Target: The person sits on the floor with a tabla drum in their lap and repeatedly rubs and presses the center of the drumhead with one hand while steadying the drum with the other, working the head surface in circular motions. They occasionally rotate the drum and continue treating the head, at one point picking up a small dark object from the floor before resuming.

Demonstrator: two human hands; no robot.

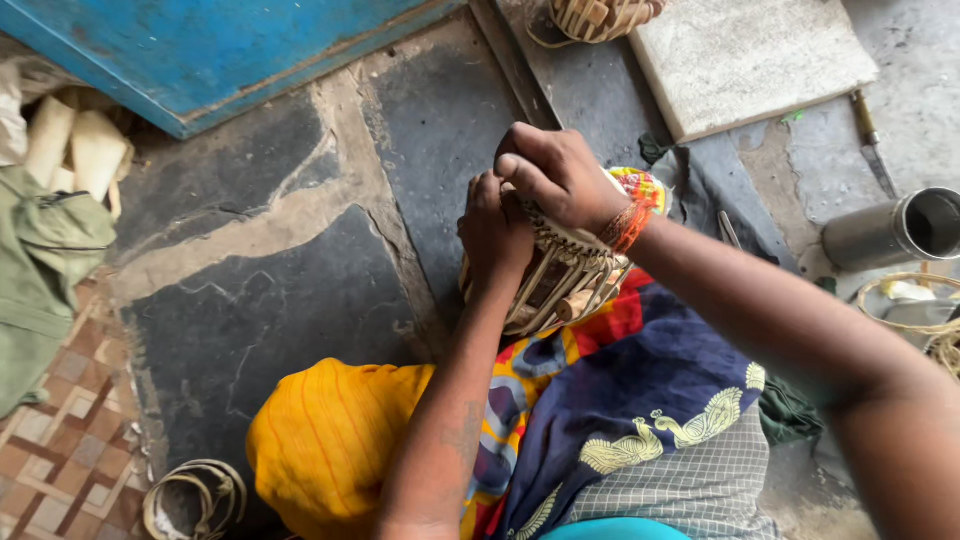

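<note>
A: What do the two hands hold?

B: Both grip a small drum [560,285] laced with pale straps, resting on the person's lap over a patterned cloth [640,400]. The left hand [492,232] is closed against the drum's near side, fingers curled onto the lacing. The right hand [555,172] is clenched over the drum's top rim, its wrist wrapped in orange thread.

A: What surrounds the work?

B: A dark stone floor [300,300] with pale seams. A blue board [200,50] lies at upper left and a grey stone slab [750,55] at upper right, with a knife [873,140] just beside it. A metal cylinder [895,230] lies on its side at right, well apart from the drum. A coil of strap [195,495] rests at lower left, and green fabric [45,270] at the far left.
</note>
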